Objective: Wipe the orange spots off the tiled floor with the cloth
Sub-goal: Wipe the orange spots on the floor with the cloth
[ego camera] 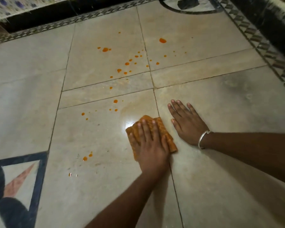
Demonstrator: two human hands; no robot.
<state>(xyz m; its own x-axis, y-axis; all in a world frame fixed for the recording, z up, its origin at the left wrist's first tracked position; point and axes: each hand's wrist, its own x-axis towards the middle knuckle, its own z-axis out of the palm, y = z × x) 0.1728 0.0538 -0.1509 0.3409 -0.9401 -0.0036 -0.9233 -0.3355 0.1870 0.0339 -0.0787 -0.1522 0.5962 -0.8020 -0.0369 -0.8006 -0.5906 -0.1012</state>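
Note:
An orange cloth (162, 127) lies folded on the pale tiled floor (220, 170). My left hand (148, 145) presses down on it, fingers spread over the top. My right hand (187, 124) rests flat on the tile just right of the cloth, holding nothing, with a silver bangle on the wrist. Several orange spots are scattered beyond the cloth: a big one (162, 40) far right, one (105, 49) far middle, a cluster (127, 63) between them, and one (115, 101) closer. A pair of orange spots (85, 158) sits left of my left wrist. A wet smear (130, 111) shines just ahead of the cloth.
A dark patterned border strip (72, 22) runs along the far side, and another (262, 45) runs down the right. A dark-framed inlay (39, 170) fills the lower left corner. Patterned fabric (7, 7) hangs at the top left.

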